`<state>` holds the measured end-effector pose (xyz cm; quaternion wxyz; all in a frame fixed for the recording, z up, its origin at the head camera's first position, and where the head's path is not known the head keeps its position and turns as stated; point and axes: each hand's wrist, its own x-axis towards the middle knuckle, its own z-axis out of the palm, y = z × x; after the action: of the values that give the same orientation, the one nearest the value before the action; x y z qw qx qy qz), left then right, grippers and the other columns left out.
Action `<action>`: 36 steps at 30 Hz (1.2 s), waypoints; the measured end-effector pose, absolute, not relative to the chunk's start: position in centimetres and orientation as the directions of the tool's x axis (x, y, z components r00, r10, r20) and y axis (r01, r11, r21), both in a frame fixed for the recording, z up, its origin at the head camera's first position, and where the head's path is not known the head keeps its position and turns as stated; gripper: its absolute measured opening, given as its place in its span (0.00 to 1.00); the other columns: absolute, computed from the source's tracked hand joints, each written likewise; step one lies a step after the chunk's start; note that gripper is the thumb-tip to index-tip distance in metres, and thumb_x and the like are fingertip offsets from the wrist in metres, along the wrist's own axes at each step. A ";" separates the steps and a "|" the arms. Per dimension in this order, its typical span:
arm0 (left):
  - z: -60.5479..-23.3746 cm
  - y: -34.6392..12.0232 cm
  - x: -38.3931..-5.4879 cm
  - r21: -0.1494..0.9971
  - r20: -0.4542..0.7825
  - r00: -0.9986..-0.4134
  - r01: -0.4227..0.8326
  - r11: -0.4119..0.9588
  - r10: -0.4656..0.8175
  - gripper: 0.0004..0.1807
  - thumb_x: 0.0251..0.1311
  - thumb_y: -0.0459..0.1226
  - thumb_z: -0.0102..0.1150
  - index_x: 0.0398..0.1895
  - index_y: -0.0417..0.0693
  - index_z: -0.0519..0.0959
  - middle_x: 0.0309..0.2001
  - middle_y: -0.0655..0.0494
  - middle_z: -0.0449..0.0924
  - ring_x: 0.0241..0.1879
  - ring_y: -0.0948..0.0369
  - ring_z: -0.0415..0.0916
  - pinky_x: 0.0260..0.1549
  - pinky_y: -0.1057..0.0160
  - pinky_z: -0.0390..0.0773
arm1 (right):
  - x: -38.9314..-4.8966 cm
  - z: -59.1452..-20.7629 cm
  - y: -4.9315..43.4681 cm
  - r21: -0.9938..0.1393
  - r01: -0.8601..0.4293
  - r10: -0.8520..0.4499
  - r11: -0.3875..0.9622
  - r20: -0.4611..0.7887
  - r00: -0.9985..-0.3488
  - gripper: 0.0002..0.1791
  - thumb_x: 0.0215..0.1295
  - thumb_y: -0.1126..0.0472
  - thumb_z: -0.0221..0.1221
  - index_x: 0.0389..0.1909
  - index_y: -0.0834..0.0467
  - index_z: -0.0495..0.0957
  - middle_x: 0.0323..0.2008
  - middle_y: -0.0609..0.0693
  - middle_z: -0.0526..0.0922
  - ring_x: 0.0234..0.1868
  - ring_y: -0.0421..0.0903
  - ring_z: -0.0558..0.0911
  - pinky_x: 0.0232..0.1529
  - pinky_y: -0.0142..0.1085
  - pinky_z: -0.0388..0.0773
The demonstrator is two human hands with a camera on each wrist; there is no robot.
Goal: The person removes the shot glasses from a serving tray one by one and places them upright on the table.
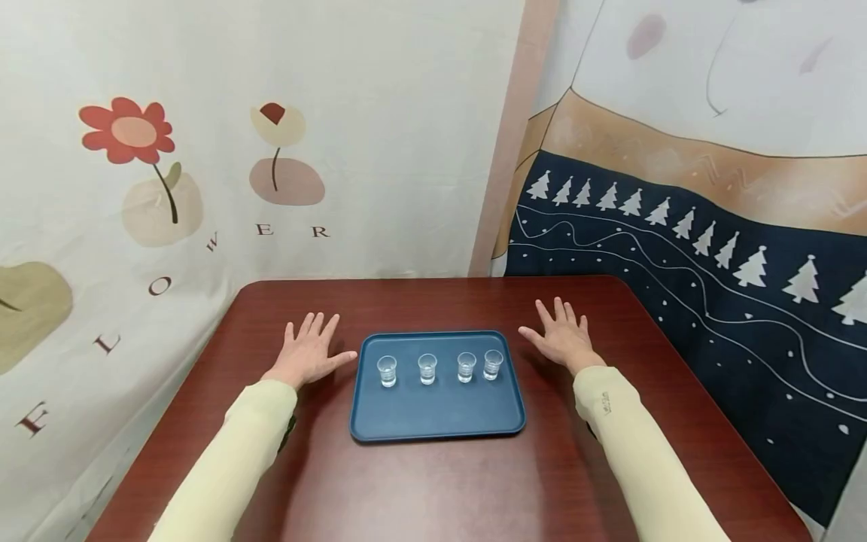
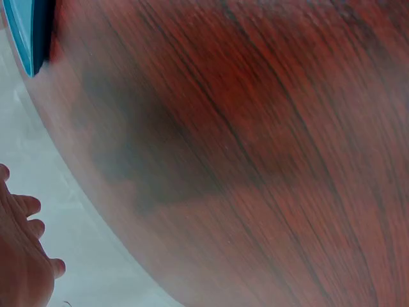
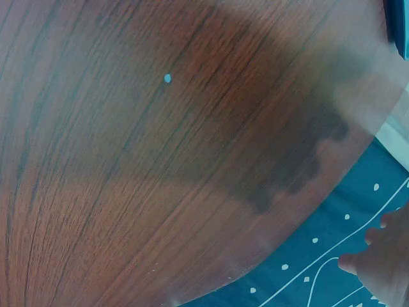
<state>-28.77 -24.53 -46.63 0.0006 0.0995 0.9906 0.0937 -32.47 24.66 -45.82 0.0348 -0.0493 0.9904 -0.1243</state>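
Observation:
A blue rectangular tray [image 1: 436,414] lies on the table between the two hands. Across its far half stand several small clear glasses, the leftmost glass [image 1: 387,371] set apart and the rightmost glass [image 1: 493,364] close to its neighbour; each looks to have clear liquid in the bottom. The left hand [image 1: 310,352] is spread beside the tray's left side, palm down, its thumb pointing toward the tray's corner. On the other side the right hand [image 1: 561,335] is held with fingers spread, thumb toward the tray. Neither hand holds anything. Both wrist views show the hands above the tabletop, casting shadows.
The reddish-brown wooden table [image 1: 420,489] has rounded far corners. Behind it hangs a white cloth [image 1: 406,150] with printed flowers and letters; at the right is a dark blue cloth [image 1: 677,301] with white trees. A small pale speck [image 3: 167,78] shows on the tabletop.

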 end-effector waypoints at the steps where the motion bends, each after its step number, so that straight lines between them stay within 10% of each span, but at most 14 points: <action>1: -46.6 -24.5 -28.7 0.191 0.015 -0.979 0.202 0.961 0.203 0.53 0.63 0.66 0.51 0.78 0.39 0.50 0.74 0.28 0.47 0.74 0.35 0.39 0.66 0.30 0.34 | -32.5 -45.8 24.6 -0.253 -0.090 -0.107 0.963 -0.055 -0.993 0.51 0.68 0.27 0.42 0.80 0.55 0.44 0.76 0.69 0.38 0.75 0.70 0.39 0.69 0.67 0.34; 36: -48.4 -24.2 -26.3 0.404 -0.078 -0.925 0.312 0.860 0.372 0.41 0.63 0.56 0.61 0.73 0.42 0.64 0.70 0.33 0.62 0.71 0.35 0.53 0.66 0.34 0.52 | -31.3 -45.7 24.0 -0.486 -0.178 -0.206 0.855 -0.006 -0.978 0.47 0.70 0.30 0.47 0.80 0.52 0.47 0.77 0.63 0.47 0.75 0.66 0.49 0.69 0.65 0.46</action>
<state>-26.34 -24.23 -48.37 0.0771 0.1780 0.9612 0.1960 -31.26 24.01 -45.68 0.0287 -0.0998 0.9628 -0.2496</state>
